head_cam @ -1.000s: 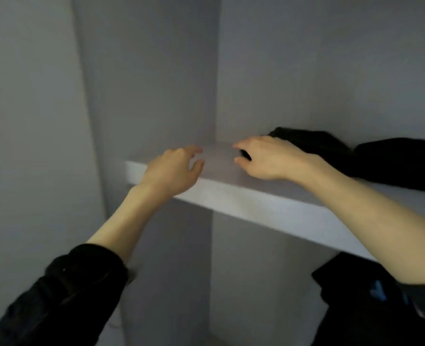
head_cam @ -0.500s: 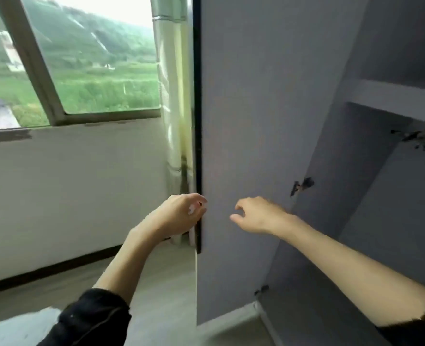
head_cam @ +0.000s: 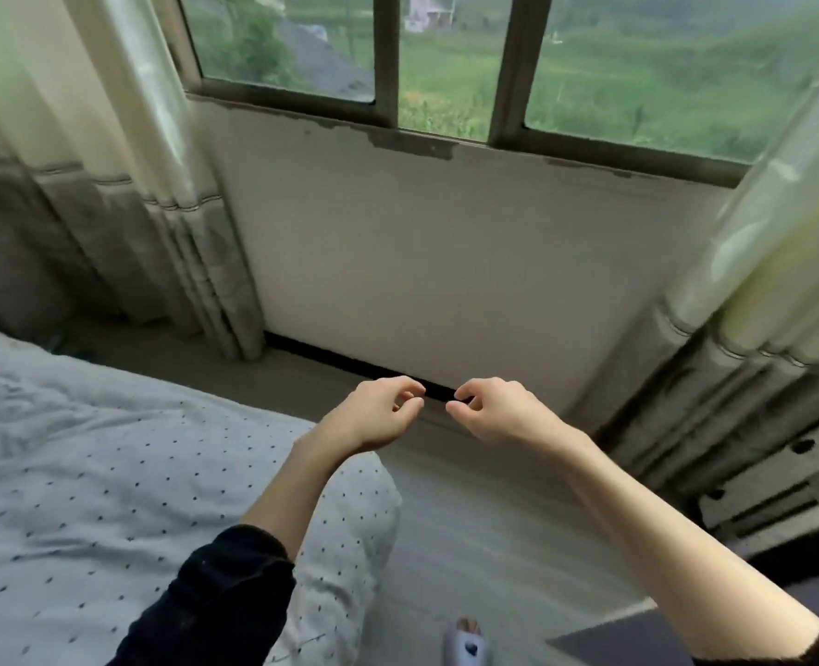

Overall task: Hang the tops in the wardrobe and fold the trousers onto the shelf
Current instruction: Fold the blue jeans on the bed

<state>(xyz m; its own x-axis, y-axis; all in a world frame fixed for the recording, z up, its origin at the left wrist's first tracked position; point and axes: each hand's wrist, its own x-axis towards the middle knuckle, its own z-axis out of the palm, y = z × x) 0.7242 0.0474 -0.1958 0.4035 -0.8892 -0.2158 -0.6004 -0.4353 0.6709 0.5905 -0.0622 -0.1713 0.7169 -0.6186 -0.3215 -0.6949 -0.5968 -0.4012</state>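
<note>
Facing the camera was a plain pale wall (head_cam: 446, 262), smooth and matt, with chipped paint along the dark window frame (head_cam: 508, 132) above it; green hills showed blurred through the glass. Cream curtains (head_cam: 157, 151) hung in long soft folds at both sides, with a grey band in their lower part. At the lower left lay a bed (head_cam: 85, 473) under a light grey cover with small dark dots, softly wrinkled and rounded at its corner. The floor (head_cam: 470, 521) looked pale and smooth, and a dark skirting strip ran at the foot of the wall.

Both forearms reached forward, bare from the pushed-up dark sleeves (head_cam: 225, 593). The left hand (head_cam: 378, 415) and the right hand (head_cam: 499, 411) hovered near each other over the floor, fingers loosely curled, and both held nothing. A slipper toe (head_cam: 465, 641) showed at the bottom edge.

No tops, trousers or wardrobe shelf were in view, and no writing could be read.
</note>
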